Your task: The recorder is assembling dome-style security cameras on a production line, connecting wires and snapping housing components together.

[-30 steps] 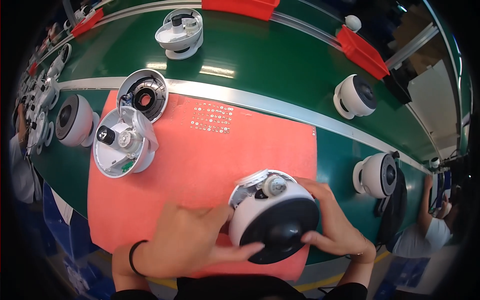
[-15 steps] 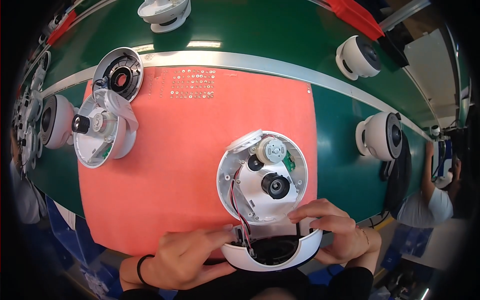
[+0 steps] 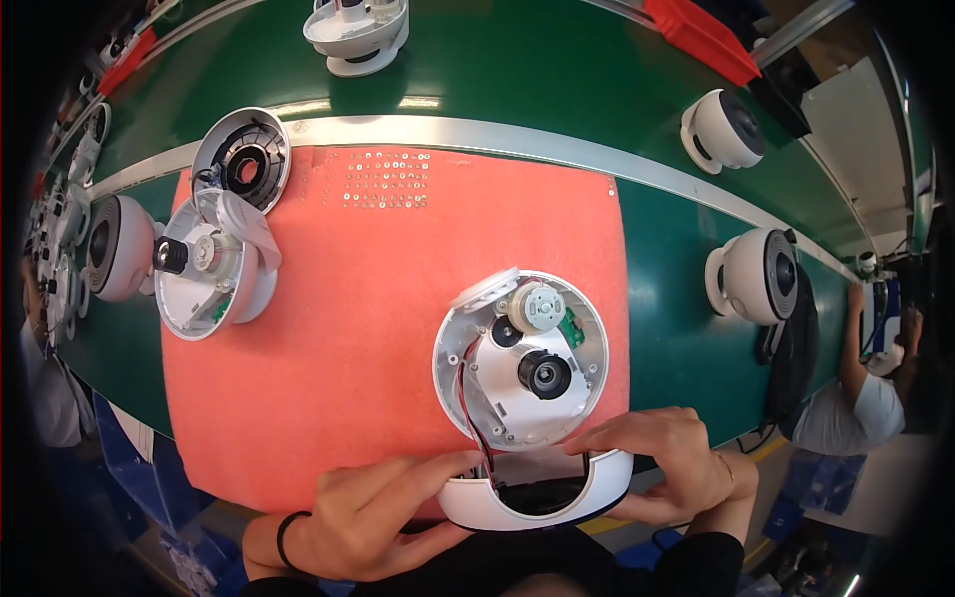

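Since a moment ago the dome unit has come apart: its white base (image 3: 522, 370) now lies open on the salmon-pink foam mat (image 3: 348, 328), motor and round black part showing, while the front shell (image 3: 542, 493) sits tilted at the mat's near edge, joined to the base by red and black wires (image 3: 466, 398). Left hand (image 3: 373, 512) cups the shell from below, fingers closed on its rim; right hand (image 3: 667, 463) grips its other side, fingertips on the top edge. Another opened unit (image 3: 214, 264) and a black-centred ring (image 3: 242, 159) lie at the mat's far left corner. A grid of small screws (image 3: 386, 179) dots the mat's far edge. Red bins (image 3: 701, 40) stand behind the green belt (image 3: 517, 70).
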{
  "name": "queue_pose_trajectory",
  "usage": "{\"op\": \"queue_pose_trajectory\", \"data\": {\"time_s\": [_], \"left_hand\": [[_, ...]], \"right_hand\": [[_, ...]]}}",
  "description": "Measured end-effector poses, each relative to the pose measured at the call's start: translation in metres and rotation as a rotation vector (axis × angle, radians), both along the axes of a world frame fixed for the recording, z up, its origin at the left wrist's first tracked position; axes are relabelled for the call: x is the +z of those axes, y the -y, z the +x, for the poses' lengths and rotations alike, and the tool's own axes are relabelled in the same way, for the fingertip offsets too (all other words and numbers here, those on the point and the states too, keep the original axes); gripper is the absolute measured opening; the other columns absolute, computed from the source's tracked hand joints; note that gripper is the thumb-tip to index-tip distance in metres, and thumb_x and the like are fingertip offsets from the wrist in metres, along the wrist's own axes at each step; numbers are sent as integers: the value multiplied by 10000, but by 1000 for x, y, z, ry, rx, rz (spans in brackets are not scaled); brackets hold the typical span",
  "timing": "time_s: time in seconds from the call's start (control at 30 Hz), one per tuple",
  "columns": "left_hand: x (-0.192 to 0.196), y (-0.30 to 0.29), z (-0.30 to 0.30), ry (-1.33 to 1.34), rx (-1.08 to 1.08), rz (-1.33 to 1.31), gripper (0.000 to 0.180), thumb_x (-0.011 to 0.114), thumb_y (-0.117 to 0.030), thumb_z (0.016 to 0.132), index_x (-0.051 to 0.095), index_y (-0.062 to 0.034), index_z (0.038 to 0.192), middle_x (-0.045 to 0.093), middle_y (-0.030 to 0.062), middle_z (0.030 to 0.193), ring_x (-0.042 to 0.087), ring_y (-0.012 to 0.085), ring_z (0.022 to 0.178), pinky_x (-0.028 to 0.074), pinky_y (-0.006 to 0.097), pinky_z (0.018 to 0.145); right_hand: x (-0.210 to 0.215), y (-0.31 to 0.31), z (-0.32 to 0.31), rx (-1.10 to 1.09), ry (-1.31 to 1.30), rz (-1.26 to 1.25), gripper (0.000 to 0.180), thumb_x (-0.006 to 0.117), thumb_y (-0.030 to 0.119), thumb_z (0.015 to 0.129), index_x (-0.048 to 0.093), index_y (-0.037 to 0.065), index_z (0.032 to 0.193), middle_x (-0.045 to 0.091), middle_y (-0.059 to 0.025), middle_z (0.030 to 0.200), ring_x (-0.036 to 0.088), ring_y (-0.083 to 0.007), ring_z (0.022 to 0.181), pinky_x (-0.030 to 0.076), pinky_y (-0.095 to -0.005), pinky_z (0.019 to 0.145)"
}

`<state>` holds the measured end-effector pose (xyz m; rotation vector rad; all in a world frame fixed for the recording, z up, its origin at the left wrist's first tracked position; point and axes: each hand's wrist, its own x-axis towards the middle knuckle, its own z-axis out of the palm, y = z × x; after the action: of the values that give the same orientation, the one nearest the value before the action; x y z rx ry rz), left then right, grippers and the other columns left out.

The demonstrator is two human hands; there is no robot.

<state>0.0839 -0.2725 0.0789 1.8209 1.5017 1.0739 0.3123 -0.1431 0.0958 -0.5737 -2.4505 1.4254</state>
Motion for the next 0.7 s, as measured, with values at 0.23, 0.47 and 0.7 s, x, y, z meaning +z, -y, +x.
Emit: {"op": "queue_pose_trajectory", "data": {"time_s": [0.23,0.47,0.7], "left_hand": [[-5,3,5,74,2,-5,508,736,-16,566,597,-9,1056,600,68,721,591,155,565,466,257,471],[-2,3,8,25,-22,-16,399,745,-54,591,611,17,960,640,106,791,638,186,650,495,249,549],[-7,-1,17,4,96,60,460,753,-59,579,610,0,1012,617,69,751,600,169,575,452,252,452]], "right_hand": [[5,-7,-3,67,23,-4,388,735,168,631,605,-11,951,644,-135,933,643,-269,841,517,-314,700],[-10,-9,-9,119,-216,-16,399,770,165,647,584,-2,958,633,-165,951,636,-290,862,515,-312,702],[-2,-9,-8,91,-167,59,521,792,194,639,531,-26,1032,645,-143,925,654,-260,772,518,-286,620]]}}
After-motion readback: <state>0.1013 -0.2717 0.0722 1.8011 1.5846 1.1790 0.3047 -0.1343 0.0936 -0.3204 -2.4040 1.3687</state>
